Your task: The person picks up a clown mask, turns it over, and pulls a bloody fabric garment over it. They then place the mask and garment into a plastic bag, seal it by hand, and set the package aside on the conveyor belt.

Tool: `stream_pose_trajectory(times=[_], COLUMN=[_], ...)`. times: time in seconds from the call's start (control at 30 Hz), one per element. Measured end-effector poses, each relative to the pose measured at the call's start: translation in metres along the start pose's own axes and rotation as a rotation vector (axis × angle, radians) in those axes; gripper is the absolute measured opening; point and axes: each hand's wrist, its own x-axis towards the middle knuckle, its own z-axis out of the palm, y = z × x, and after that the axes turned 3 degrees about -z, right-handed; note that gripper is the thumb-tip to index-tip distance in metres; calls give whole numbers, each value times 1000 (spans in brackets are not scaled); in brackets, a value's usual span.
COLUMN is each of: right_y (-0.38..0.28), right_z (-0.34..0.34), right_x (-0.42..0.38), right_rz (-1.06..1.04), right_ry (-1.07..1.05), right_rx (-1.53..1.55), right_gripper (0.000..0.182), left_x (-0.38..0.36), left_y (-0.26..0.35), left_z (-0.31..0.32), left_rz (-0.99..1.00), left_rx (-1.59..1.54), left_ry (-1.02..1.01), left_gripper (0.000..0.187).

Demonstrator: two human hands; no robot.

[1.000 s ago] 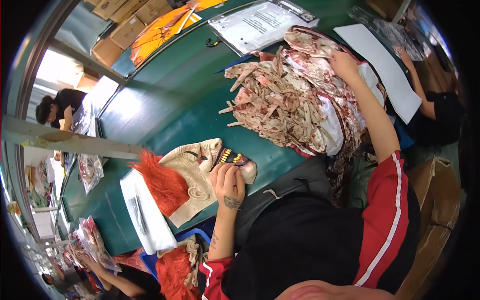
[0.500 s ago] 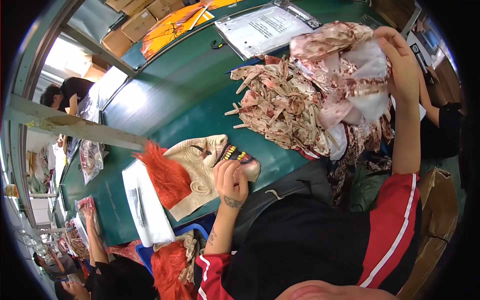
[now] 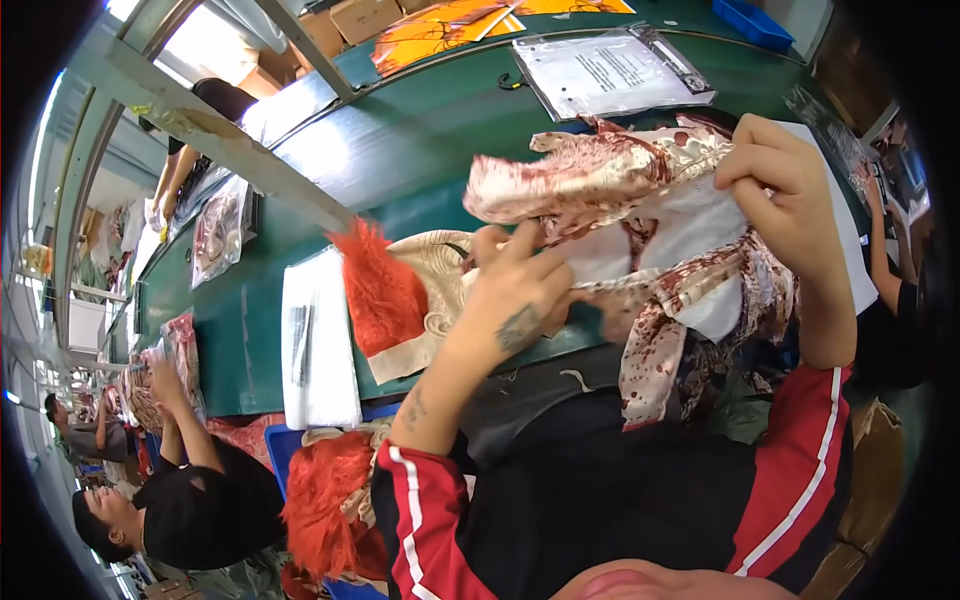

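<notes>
A cream satin-like garment (image 3: 680, 165) with dark red blood-like spatter stretches between my two hands, its whitish inside showing. My right hand (image 3: 785, 190) is closed on its edge at the right. The curled fingers of my left hand (image 3: 515, 290) pinch the fabric near its left side. Beneath that hand lies a wrinkled latex mask (image 3: 430, 262) with bright red hair; its mouth is covered by my hand. A loose spattered strip (image 3: 655, 360) hangs down in front of my chest.
Left of the mask lie white plastic bags (image 3: 318, 345) on the green table (image 3: 240, 365). A printed sheet in a clear bag (image 3: 610, 70) lies at the back. Near my left arm, another red-haired mask (image 3: 330, 490) sits by a blue bin (image 3: 277, 450). A co-worker (image 3: 200, 500) sits at left.
My left hand has moved from the mask's mouth rightward to the garment. My right hand has brought the garment off the heap and lower, spreading it out. The view has shifted.
</notes>
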Motion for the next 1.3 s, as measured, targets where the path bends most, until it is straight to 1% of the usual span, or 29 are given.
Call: stream_pose_trajectory(times=[0.03, 0.07, 0.1, 0.17, 0.2, 0.23, 0.27, 0.33, 0.37, 0.5, 0.53, 0.67, 0.7, 0.83, 0.87, 1.0, 1.07, 1.1, 1.17, 1.2, 1.23, 1.27, 1.3], right_y=[1, 3, 6, 10, 9, 7, 5, 1, 2, 14, 13, -6, -10, -27, -34, -64, -75, -81, -89, -90, -90, -90, -89], right_z=[1, 4, 8, 17, 21, 26, 31, 39, 44, 66, 71, 89, 93, 109, 113, 139, 150, 154, 162, 164, 167, 169, 171], right_x=[0, 1, 3, 7, 10, 14, 18, 24, 25, 31, 31, 31, 31, 32, 33, 35, 34, 33, 28, 24, 17, 11, 6], right_rz=[-1, -3, -5, -18, -29, -130, -229, -425, -435, -307, -311, -19, -20, 69, 71, -4, 8, 20, 42, 43, 25, 5, -14], right_ry=[-2, -58, -116, -233, -237, -224, -207, -168, -165, -153, -150, 11, 10, 72, 74, 474, 458, 444, 413, 411, 364, 316, 266], right_rx=[2, -13, -24, -43, -37, -22, -5, 26, 33, 394, 395, 481, 484, 353, 353, 269, 314, 356, 441, 445, 482, 519, 555], right_gripper=[10, 7, 5, 7, 7, 8, 9, 11, 11, 11, 11, 17, 17, 27, 27, 32, 32, 33, 35, 35, 37, 39, 41], left_x=[-7, -13, -21, -35, -38, -41, -48, -58, -58, -47, -49, -71, -75, -82, -80, -59, -55, -53, -51, -50, -51, -52, -53], left_y=[-1, -3, -8, -17, -18, -19, -22, -24, -23, -13, -14, -27, -30, -42, -38, 1, 20, 27, 38, 45, 51, 58, 64], left_z=[-15, -29, -39, -57, -65, -72, -79, -91, -93, -95, -97, -98, -97, -91, -90, -60, -49, -43, -31, -27, -23, -19, -16], left_rz=[-10, -21, -26, -30, -61, -91, -100, -272, -277, -430, -428, -766, -768, -1006, -1005, -1040, -1020, -1023, -1003, -1010, -1015, -1019, -981], left_rx=[-45, -90, -89, -332, -412, -490, -478, -565, -554, -859, -854, -741, -739, -1002, -1001, -1277, -1043, -1040, -1129, -1227, -1326, -1325, -1338], left_ry=[47, 95, 93, 155, 181, 208, 209, 176, 177, 600, 600, 125, 125, -131, -133, 442, 413, 411, 477, 502, 528, 530, 554], left_gripper=[24, 24, 24, 20, 18, 17, 17, 16, 16, 22, 22, 28, 28, 25, 25, 15, 10, 10, 14, 18, 22, 22, 29])
